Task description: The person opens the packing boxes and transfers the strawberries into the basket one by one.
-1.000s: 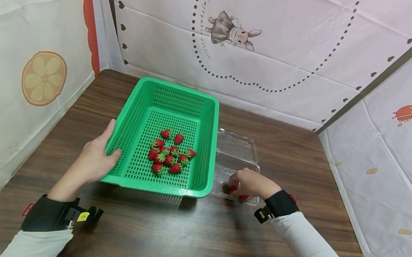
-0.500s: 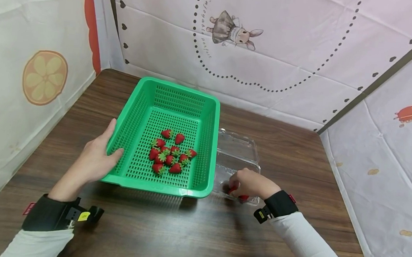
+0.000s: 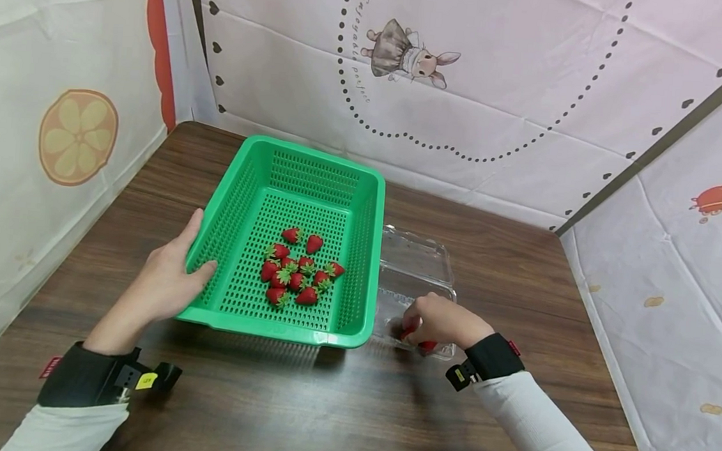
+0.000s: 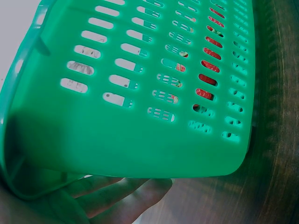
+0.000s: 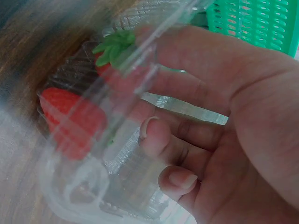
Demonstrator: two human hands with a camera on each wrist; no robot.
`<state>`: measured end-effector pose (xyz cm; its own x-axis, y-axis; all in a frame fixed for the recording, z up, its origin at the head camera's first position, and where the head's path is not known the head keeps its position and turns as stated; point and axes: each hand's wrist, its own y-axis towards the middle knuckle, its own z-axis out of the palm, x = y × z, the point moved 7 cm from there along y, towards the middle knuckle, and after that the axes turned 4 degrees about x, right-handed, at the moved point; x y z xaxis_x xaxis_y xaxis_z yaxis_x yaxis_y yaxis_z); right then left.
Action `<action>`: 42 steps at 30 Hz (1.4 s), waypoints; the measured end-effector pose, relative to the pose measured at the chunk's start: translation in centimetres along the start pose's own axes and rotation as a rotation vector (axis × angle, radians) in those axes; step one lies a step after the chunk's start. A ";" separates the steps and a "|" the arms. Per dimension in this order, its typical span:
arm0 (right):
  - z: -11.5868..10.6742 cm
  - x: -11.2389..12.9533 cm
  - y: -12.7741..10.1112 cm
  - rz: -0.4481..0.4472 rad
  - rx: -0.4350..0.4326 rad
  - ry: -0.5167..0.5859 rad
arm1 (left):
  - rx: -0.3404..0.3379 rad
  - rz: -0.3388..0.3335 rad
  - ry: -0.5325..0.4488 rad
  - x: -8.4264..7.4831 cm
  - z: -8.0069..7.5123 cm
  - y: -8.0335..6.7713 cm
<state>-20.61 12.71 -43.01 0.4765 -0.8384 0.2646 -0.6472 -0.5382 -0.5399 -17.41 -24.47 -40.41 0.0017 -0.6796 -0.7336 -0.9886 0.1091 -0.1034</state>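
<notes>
A green plastic basket (image 3: 228, 324) stands on the table, tilted slightly, with several strawberries (image 3: 296, 281) lying on its perforated floor. At its left side, my left hand (image 3: 169, 275) grips the wall, thumb over the rim and the other fingers outside. The left wrist view shows these fingers (image 4: 140, 196) beside the basket's lower edge. My right hand (image 3: 442, 322) reaches into a clear plastic clamshell box (image 3: 418, 257) and pinches a strawberry (image 5: 119, 77) by its leafy end. Another strawberry (image 5: 72, 121) lies in the box close by. The fingertips are partly hidden behind clear plastic.
A dark wooden table (image 3: 336, 405) carries everything. White printed cloth (image 3: 504, 68) hangs along its back and both sides. The clamshell box lies against the basket's right side, its lid folded back, partly hidden by the basket.
</notes>
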 end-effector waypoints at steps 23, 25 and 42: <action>-2.7 1.0 -1.1 -0.054 -0.084 0.015 | 0.009 -0.005 -0.002 -0.1 0.0 0.0; -3.1 1.2 -1.3 -0.072 -0.092 0.024 | 0.009 -0.005 -0.001 -0.1 0.0 0.0; -5.7 2.7 -1.9 -0.079 -0.134 -0.005 | 0.006 -0.013 0.005 0.0 0.0 0.0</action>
<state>-21.49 10.95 -36.67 0.5320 -0.7928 0.2976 -0.6813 -0.6094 -0.4056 -17.44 -24.48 -40.38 0.0133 -0.6845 -0.7289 -0.9876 0.1051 -0.1168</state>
